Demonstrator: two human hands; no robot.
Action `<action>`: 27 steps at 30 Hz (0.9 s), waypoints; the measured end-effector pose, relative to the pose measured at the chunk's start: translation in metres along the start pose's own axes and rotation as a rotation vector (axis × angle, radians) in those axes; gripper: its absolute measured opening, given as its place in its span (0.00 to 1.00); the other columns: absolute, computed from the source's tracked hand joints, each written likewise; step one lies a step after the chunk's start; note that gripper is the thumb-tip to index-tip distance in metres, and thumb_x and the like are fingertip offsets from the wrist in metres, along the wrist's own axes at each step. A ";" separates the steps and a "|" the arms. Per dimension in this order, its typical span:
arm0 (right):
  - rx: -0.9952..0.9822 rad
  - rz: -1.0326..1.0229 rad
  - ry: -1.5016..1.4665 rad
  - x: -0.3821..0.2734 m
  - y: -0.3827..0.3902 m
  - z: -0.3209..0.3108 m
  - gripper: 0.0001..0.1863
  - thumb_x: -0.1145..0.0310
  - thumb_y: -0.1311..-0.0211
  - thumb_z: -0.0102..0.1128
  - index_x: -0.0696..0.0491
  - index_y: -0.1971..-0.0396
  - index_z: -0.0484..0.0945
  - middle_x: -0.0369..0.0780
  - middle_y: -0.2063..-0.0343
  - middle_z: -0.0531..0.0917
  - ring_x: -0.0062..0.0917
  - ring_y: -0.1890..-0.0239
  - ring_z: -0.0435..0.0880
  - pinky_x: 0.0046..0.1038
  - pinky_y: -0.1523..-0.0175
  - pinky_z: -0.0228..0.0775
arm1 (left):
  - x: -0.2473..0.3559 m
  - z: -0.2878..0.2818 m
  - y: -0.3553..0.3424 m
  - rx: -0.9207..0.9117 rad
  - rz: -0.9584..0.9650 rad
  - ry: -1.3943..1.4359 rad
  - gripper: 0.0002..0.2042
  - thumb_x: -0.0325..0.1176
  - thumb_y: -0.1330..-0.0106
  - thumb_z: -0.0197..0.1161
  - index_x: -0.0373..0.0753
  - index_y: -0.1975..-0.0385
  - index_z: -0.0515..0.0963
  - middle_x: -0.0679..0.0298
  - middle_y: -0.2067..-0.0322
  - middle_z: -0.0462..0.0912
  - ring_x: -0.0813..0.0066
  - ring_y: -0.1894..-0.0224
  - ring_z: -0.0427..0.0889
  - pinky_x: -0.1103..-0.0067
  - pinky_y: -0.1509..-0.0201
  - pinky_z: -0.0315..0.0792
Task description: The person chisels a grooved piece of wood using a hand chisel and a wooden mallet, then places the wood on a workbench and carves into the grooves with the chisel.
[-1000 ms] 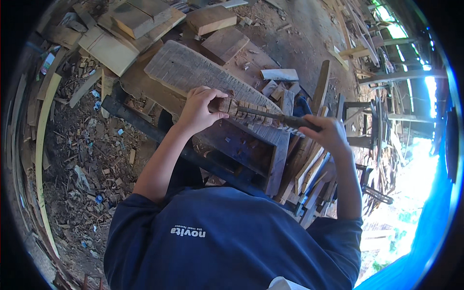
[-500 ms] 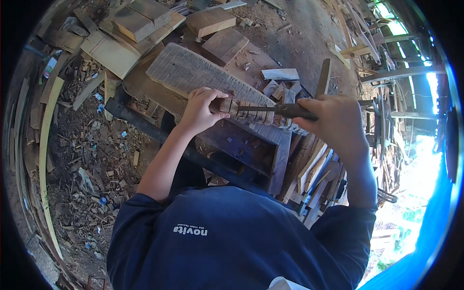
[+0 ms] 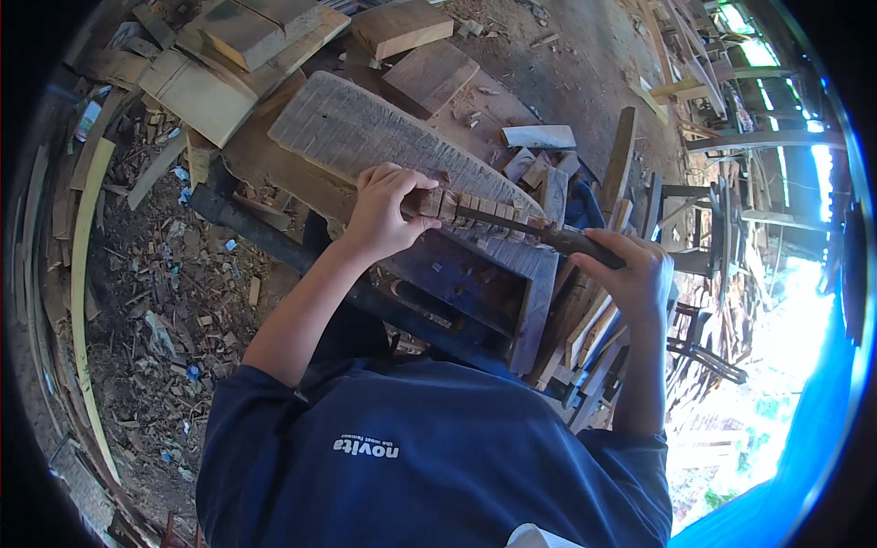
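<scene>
My left hand (image 3: 387,212) is closed round the left end of a narrow wooden piece (image 3: 489,209), its thumb and fingers gripping the sides. A row of evenly spaced notches runs along this piece, which lies over a broad weathered plank (image 3: 365,132). My right hand (image 3: 630,274) is wrapped round the dark handle of a chisel-like tool (image 3: 575,242). Its long thin blade lies along the notched piece and points toward my left hand. The blade's tip is too small to make out clearly.
Several wood offcuts (image 3: 539,137) lie beyond the plank's right end. Thicker blocks (image 3: 402,26) and boards (image 3: 196,96) are stacked at the far left. A dark bar (image 3: 251,233) crosses close to my body. Wood chips (image 3: 174,310) cover the ground on the left.
My right hand has come down and nearer to me with the tool, so its handle now slopes down to the right. My left hand keeps its hold on the notched piece.
</scene>
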State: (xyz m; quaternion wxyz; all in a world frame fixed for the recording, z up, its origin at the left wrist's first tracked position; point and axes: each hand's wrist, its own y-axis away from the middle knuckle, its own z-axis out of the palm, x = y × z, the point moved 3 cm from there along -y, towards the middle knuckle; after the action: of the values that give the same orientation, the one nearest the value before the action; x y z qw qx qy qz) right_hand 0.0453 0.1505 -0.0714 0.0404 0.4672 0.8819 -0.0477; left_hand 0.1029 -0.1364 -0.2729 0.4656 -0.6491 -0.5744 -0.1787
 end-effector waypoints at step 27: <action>-0.045 0.610 -0.525 0.009 0.066 0.080 0.22 0.56 0.45 0.79 0.52 0.53 0.89 0.44 0.63 0.91 0.25 0.60 0.89 0.26 0.51 0.77 | 0.004 0.001 -0.003 0.044 -0.004 -0.091 0.25 0.38 0.53 0.83 0.44 0.55 0.78 0.69 0.57 0.83 0.64 0.49 0.78 0.63 0.37 0.59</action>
State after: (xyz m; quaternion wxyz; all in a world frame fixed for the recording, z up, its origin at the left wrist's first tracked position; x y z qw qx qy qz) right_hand 0.0970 0.1856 -0.1547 0.2870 0.6785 0.6632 -0.1320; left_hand 0.1011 -0.1335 -0.2695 0.4530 -0.6450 -0.6000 -0.1371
